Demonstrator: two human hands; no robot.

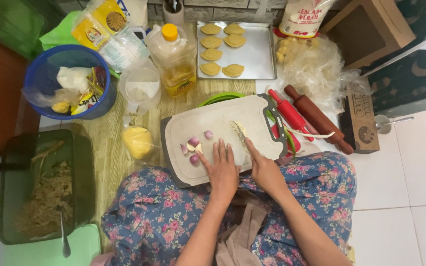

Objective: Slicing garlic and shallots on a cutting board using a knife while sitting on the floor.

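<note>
A white cutting board (213, 123) lies in front of my knees, on which several small shallots (194, 142) and garlic cloves (198, 148) sit at the left. My left hand (221, 170) rests flat on the board, fingers spread, its thumb side touching the shallots. My right hand (264, 170) grips a knife (239, 129), index finger stretched along it; the blade carries pale bits and points away from me across the board's middle.
Behind the board are a baking tray (262, 54) with several folded pastries, an oil bottle (176, 59), a measuring jug (141, 86) and a blue basket (45, 74). Two rolling pins (316, 118) lie at the right. A green container (82, 162) of shredded filling stands at the left.
</note>
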